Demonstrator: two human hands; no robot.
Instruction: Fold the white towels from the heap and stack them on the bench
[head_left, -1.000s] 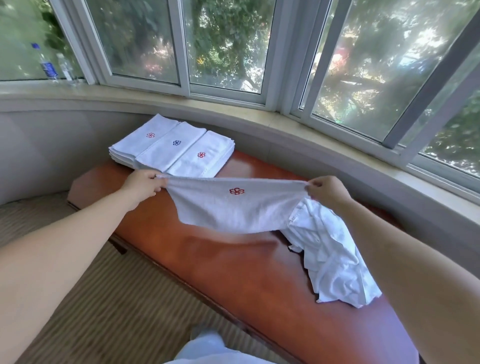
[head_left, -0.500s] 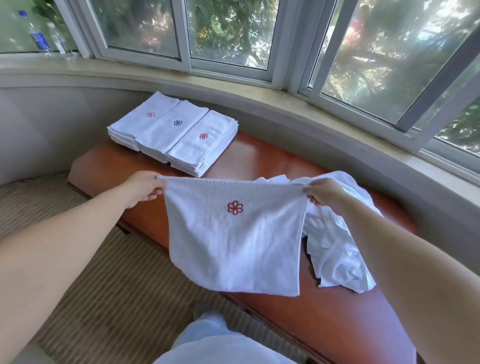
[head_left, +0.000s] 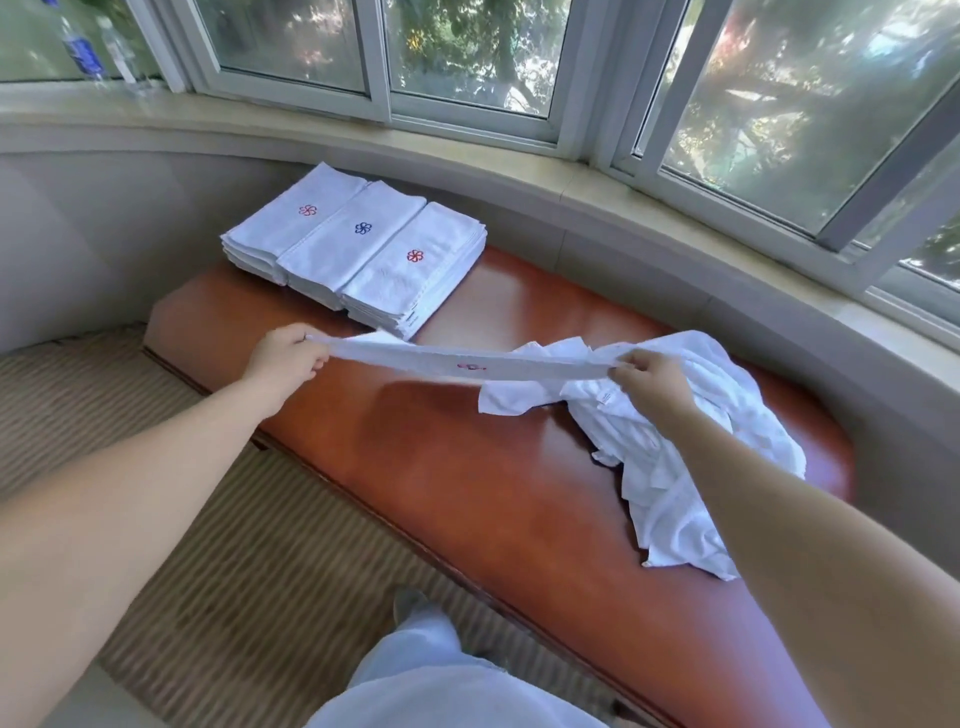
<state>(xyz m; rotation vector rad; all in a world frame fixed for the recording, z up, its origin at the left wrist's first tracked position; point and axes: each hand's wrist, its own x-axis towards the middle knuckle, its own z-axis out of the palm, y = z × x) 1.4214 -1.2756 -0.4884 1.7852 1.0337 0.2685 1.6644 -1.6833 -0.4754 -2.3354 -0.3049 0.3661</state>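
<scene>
A white towel (head_left: 467, 364) with a red flower mark is stretched taut and nearly edge-on above the brown bench (head_left: 467, 467). My left hand (head_left: 283, 356) pinches its left corner and my right hand (head_left: 652, 382) pinches its right corner. The heap of loose white towels (head_left: 675, 467) lies on the bench's right part, partly under my right forearm. Three stacks of folded white towels (head_left: 358, 254) stand side by side at the bench's far left end, with red, blue and red flower marks on top.
A curved stone window sill (head_left: 519, 176) and a padded wall run behind the bench. Two plastic bottles (head_left: 93, 47) stand on the sill at far left. Striped carpet (head_left: 208, 545) covers the floor in front, where my leg (head_left: 426, 675) shows.
The towel hung down open between my hands half a second ago; now it lies flat and nearly level, drawn out over the bench. Both hands have moved forward.
</scene>
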